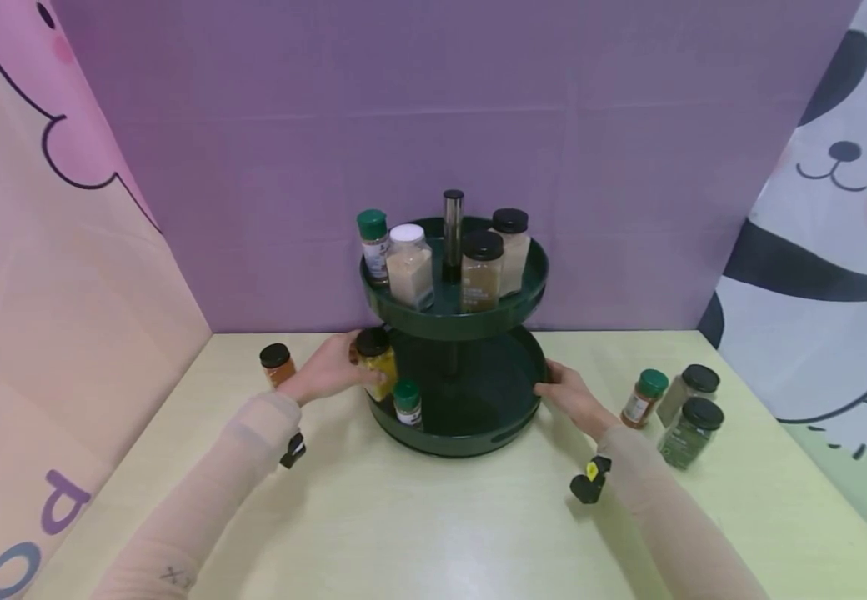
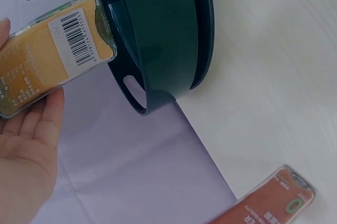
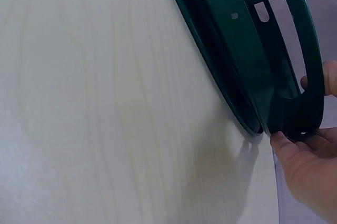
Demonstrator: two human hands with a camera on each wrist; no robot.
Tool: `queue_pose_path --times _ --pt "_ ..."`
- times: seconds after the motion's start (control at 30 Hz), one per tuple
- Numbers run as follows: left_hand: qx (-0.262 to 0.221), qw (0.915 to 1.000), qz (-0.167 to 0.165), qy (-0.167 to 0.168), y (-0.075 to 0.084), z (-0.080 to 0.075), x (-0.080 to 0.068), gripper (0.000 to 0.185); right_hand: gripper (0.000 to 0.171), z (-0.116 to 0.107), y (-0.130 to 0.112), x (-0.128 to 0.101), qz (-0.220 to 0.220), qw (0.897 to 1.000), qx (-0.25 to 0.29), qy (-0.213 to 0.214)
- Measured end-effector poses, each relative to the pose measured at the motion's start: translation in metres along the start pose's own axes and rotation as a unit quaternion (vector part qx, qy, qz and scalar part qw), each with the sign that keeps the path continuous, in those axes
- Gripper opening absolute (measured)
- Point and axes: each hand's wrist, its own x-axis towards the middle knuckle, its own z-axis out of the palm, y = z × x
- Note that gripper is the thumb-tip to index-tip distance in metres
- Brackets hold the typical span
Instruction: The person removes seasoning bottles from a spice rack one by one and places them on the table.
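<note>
A dark green two-tier turntable [image 1: 454, 445] stands on the table at its far side. My left hand [image 1: 327, 367] holds a yellow spice jar [image 1: 381, 365] with a black lid at the left rim of the lower tier. In the left wrist view the jar's barcode label [image 2: 76, 40] and base face the tier; whether the base touches it I cannot tell. Beside it on that tier stands a small green-lidded jar [image 1: 407, 408]. My right hand [image 1: 570, 398] grips the lower tier's right rim, its thumb and fingers on either side of the wall [image 3: 292, 111].
Four kinds aside, several jars stand on the upper tier, including a white-lidded jar [image 1: 409, 271]. An orange jar [image 1: 278, 367] is left of my left hand. To the right stand a green-lidded jar [image 1: 638, 407] and two black-lidded ones, one holding green herbs [image 1: 684, 442].
</note>
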Motion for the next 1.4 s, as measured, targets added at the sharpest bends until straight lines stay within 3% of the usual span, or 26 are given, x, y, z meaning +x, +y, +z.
queue_pose_path --times 0.47,0.87,1.17,1.4 --pt "0.014 0.9997 -0.020 0.004 -0.009 -0.010 -0.007 0.082 0.062 0.000 -0.003 -0.001 0.004 1.000 -0.001 -0.002" --pt "-0.013 0.9989 -0.046 0.000 -0.015 -0.020 -0.018 0.064 0.063 0.001 -0.003 -0.001 0.006 1.000 -0.007 0.000" --pt "0.021 0.9988 -0.043 0.013 -0.029 -0.026 -0.022 0.057 0.062 0.001 -0.004 -0.002 0.002 1.000 0.000 0.000" --pt "0.036 0.9973 -0.062 0.016 -0.036 -0.030 -0.027 0.056 0.062 0.001 -0.004 -0.003 0.003 1.000 0.005 -0.003"
